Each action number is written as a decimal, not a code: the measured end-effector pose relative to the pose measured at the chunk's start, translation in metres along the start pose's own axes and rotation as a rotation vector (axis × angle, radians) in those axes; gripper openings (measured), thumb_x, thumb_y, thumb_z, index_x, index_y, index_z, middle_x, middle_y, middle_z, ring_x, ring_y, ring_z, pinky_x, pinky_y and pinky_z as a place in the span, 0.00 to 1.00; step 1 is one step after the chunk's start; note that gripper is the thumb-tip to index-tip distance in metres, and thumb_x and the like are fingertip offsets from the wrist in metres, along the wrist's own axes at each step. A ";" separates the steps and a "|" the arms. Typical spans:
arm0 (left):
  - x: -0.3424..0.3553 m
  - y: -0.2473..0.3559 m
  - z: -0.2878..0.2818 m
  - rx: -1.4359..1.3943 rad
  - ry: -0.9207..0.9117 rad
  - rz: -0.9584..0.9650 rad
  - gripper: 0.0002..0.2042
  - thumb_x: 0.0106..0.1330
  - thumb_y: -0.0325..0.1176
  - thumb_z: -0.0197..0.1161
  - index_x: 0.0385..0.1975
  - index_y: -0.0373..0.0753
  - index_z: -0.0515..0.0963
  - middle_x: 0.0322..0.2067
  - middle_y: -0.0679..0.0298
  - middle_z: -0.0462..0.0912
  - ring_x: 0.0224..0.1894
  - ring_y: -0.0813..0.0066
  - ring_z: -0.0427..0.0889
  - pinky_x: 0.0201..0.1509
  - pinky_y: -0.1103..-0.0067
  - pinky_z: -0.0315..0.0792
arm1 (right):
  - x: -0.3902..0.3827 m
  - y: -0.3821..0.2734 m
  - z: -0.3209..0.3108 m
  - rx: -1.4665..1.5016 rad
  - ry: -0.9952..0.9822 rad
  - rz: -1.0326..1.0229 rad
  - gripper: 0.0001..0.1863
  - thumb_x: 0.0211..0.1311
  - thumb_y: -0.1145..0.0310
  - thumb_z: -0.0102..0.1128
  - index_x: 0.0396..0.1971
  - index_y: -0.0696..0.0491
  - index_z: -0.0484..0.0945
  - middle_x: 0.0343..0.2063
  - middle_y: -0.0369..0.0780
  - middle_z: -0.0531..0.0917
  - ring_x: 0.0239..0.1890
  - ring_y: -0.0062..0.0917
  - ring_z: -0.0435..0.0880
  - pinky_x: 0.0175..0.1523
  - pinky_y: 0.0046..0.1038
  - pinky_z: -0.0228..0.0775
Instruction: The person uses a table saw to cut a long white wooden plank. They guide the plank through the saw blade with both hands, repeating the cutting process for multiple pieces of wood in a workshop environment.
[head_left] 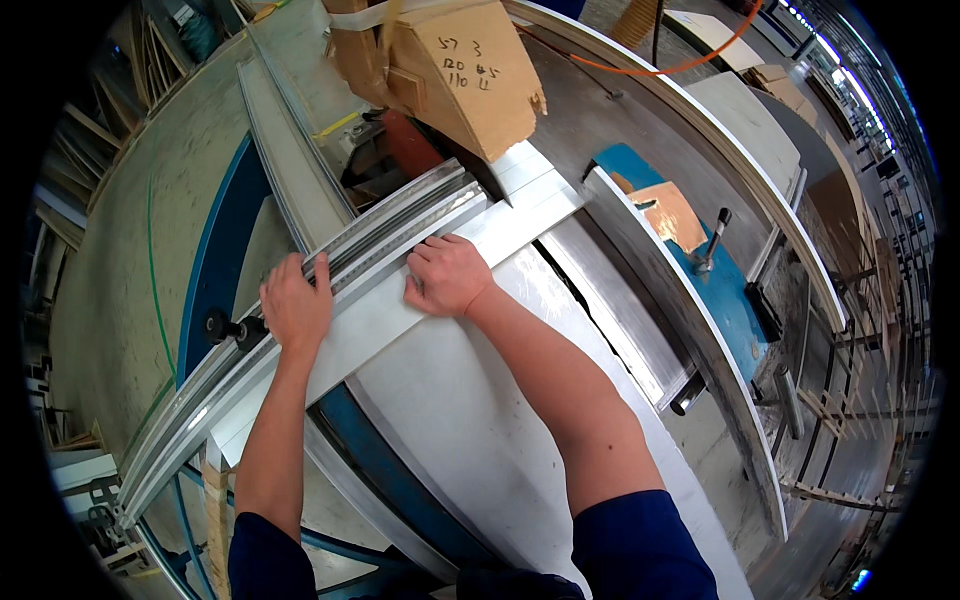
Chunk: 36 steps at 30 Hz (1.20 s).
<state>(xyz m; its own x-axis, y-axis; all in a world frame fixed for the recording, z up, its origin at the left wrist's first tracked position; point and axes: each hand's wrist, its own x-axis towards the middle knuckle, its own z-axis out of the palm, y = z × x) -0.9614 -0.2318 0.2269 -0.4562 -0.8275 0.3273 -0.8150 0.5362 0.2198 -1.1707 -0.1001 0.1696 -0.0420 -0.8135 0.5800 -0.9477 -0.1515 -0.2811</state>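
Observation:
A long white board (365, 335) lies slantwise along an aluminium fence (385, 232) on the machine's table. My left hand (297, 308) is closed over the fence, its fingers curled across the rail beside the board. Farther along, my right hand (447, 275) rests on the board with its fingers bent tight, knuckles against the fence. What lies under those fingers is hidden. The board's far end reaches a dark blade-like edge (490, 182) below a brown cardboard-like cover (480, 75) with handwriting on it.
A black knob (217, 325) sticks out left of the fence. On the right stand a grey guide rail (690, 310) and a blue plate (735, 310) with a lever (714, 240). An orange hose (660, 72) hangs behind. Stacked boards (100, 130) line the far left.

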 end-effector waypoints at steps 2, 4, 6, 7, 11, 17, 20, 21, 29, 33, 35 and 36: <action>0.010 -0.003 0.001 -0.005 -0.010 -0.009 0.21 0.77 0.50 0.58 0.45 0.35 0.84 0.44 0.51 0.87 0.52 0.52 0.83 0.61 0.61 0.69 | 0.008 0.004 0.006 0.004 0.016 -0.004 0.10 0.52 0.63 0.64 0.21 0.51 0.76 0.24 0.38 0.80 0.33 0.33 0.82 0.41 0.35 0.74; 0.020 -0.004 0.001 -0.003 -0.022 -0.016 0.21 0.77 0.50 0.58 0.45 0.35 0.84 0.44 0.52 0.87 0.52 0.53 0.83 0.61 0.61 0.70 | 0.016 0.008 0.013 0.005 0.022 -0.002 0.09 0.52 0.63 0.64 0.21 0.51 0.76 0.24 0.38 0.80 0.33 0.33 0.82 0.41 0.35 0.74; 0.030 -0.009 0.003 -0.003 -0.008 -0.008 0.21 0.77 0.50 0.58 0.44 0.35 0.84 0.43 0.52 0.87 0.52 0.54 0.83 0.61 0.62 0.70 | 0.025 0.010 0.017 0.003 0.015 0.003 0.09 0.52 0.62 0.64 0.21 0.51 0.77 0.24 0.38 0.81 0.33 0.33 0.82 0.41 0.35 0.74; 0.034 -0.011 0.005 -0.002 0.000 -0.003 0.21 0.77 0.50 0.58 0.44 0.35 0.84 0.43 0.52 0.87 0.52 0.54 0.83 0.61 0.62 0.70 | 0.030 0.011 0.020 0.000 0.010 0.010 0.09 0.52 0.62 0.64 0.21 0.51 0.77 0.24 0.38 0.81 0.33 0.33 0.82 0.42 0.35 0.74; 0.050 -0.024 0.009 -0.009 0.029 0.015 0.21 0.77 0.51 0.58 0.44 0.35 0.83 0.43 0.54 0.87 0.52 0.54 0.82 0.60 0.63 0.70 | 0.048 0.015 0.030 -0.013 -0.003 0.018 0.09 0.52 0.62 0.65 0.23 0.51 0.77 0.25 0.37 0.81 0.33 0.34 0.82 0.42 0.36 0.75; 0.062 -0.032 0.008 -0.031 -0.005 0.014 0.22 0.77 0.51 0.57 0.47 0.35 0.83 0.45 0.55 0.86 0.53 0.55 0.80 0.62 0.64 0.69 | 0.056 0.018 0.038 -0.018 -0.018 0.030 0.09 0.52 0.62 0.65 0.24 0.51 0.76 0.26 0.37 0.80 0.34 0.35 0.81 0.43 0.38 0.75; 0.058 -0.036 0.008 -0.055 0.030 0.031 0.22 0.77 0.51 0.58 0.45 0.35 0.82 0.44 0.56 0.85 0.52 0.58 0.80 0.62 0.66 0.69 | 0.056 0.016 0.038 -0.040 -0.032 0.039 0.09 0.52 0.63 0.65 0.24 0.51 0.76 0.26 0.37 0.80 0.33 0.35 0.81 0.43 0.38 0.75; 0.056 -0.036 0.008 -0.065 0.034 0.032 0.21 0.77 0.51 0.58 0.45 0.35 0.82 0.43 0.56 0.85 0.51 0.58 0.80 0.61 0.66 0.69 | 0.054 0.014 0.037 -0.050 -0.035 0.048 0.09 0.52 0.63 0.65 0.24 0.51 0.76 0.26 0.37 0.80 0.33 0.35 0.81 0.42 0.38 0.75; 0.022 -0.028 -0.011 -0.095 -0.046 0.012 0.21 0.78 0.50 0.58 0.48 0.35 0.82 0.45 0.56 0.84 0.53 0.57 0.79 0.63 0.65 0.68 | 0.024 -0.005 0.017 -0.042 -0.029 0.025 0.08 0.49 0.65 0.65 0.25 0.50 0.76 0.26 0.38 0.79 0.32 0.36 0.80 0.41 0.37 0.75; -0.005 -0.028 -0.025 -0.145 0.011 0.065 0.20 0.75 0.48 0.62 0.51 0.35 0.81 0.45 0.55 0.84 0.53 0.56 0.79 0.65 0.64 0.68 | 0.010 -0.021 0.005 -0.049 -0.034 0.022 0.08 0.49 0.65 0.65 0.25 0.50 0.75 0.26 0.38 0.79 0.33 0.35 0.80 0.42 0.37 0.75; -0.022 -0.033 -0.030 -0.196 0.126 0.142 0.20 0.72 0.46 0.65 0.51 0.33 0.81 0.45 0.55 0.83 0.53 0.55 0.79 0.66 0.64 0.68 | 0.003 -0.029 -0.003 -0.058 -0.034 0.017 0.08 0.49 0.66 0.65 0.25 0.50 0.75 0.26 0.38 0.79 0.33 0.36 0.80 0.42 0.37 0.75; -0.036 -0.033 -0.038 -0.319 0.135 0.167 0.19 0.69 0.38 0.69 0.55 0.35 0.80 0.52 0.52 0.81 0.59 0.52 0.78 0.70 0.62 0.66 | -0.003 -0.030 -0.005 -0.059 -0.031 0.019 0.08 0.49 0.66 0.65 0.25 0.50 0.75 0.26 0.38 0.79 0.33 0.36 0.80 0.42 0.37 0.75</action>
<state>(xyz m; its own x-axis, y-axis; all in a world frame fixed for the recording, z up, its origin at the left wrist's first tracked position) -0.9049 -0.2132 0.2425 -0.5047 -0.7064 0.4963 -0.5714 0.7043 0.4214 -1.1441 -0.0904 0.1797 -0.0513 -0.8331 0.5507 -0.9638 -0.1031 -0.2458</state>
